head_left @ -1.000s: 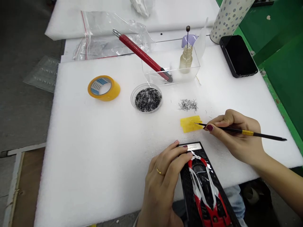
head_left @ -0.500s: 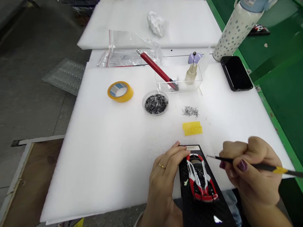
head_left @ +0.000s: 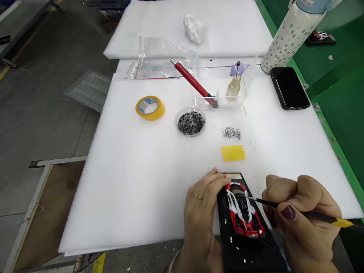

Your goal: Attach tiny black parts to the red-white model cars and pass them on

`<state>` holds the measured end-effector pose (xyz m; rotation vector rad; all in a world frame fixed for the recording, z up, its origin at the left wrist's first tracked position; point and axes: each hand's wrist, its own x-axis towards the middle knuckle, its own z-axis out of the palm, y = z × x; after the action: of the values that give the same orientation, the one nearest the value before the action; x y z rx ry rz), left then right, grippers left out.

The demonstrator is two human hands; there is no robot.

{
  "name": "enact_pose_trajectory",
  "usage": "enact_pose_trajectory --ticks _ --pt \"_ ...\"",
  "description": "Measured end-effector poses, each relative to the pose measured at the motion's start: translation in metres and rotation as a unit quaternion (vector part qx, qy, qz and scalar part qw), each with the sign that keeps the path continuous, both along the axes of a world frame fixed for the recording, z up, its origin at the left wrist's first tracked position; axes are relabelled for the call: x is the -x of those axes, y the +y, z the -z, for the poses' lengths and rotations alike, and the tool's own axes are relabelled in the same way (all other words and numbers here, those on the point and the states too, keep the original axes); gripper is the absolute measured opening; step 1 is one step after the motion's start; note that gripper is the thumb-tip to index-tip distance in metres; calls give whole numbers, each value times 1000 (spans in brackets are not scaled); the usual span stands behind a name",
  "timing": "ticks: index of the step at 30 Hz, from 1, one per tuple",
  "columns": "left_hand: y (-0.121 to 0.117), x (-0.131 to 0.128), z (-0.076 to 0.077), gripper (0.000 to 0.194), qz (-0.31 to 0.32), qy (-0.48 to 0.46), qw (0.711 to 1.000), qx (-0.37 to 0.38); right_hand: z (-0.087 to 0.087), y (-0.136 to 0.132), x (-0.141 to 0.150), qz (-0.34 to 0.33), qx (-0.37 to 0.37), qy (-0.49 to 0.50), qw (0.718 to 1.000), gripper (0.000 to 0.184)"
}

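Observation:
A red and white model car (head_left: pixel 243 213) sits on a black base (head_left: pixel 250 250) at the near edge of the white foam sheet (head_left: pixel 127 170). My left hand (head_left: pixel 202 212) grips the left side of the base, fingers curled against the car's front. My right hand (head_left: pixel 301 216) is closed in a pinch on a thin black tool (head_left: pixel 287 209) with a yellow band; its tip touches the car's roof. A yellow sticky patch (head_left: pixel 233 153) and a small heap of black pins (head_left: pixel 231 133) lie just beyond.
Farther back are a round dish of black pins (head_left: pixel 190 122), a yellow tape roll (head_left: pixel 149 107), a clear box (head_left: pixel 218 91) with a red-handled tool (head_left: pixel 195 84) and a small bottle (head_left: pixel 233 88), a phone (head_left: pixel 290 88), a dotted flask (head_left: pixel 288 36), plastic bags (head_left: pixel 159 57).
My right hand drew the tool back from the yellow patch to the car and set its tip on the roof. The left hand stayed on the base. The view tilted.

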<state>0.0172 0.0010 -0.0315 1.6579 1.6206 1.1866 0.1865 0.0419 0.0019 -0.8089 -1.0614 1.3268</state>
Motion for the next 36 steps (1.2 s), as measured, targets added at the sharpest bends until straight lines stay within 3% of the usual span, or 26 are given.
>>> enact_pose_trajectory --ticks 12,19,29,36 --pt "1 -10 -10 26 -35 -9 999 9 1 -2 -2 -45 29 21 998 15" --pt "1 -1 0 30 4 6 1000 -30 7 -8 -2 -29 45 42 998 12" --pt "2 -3 -4 26 -11 -17 1000 -3 5 -9 -3 -29 40 22 999 12" --pt "2 0 -4 28 -4 -18 1000 -14 4 -9 1 8 42 2 999 15"
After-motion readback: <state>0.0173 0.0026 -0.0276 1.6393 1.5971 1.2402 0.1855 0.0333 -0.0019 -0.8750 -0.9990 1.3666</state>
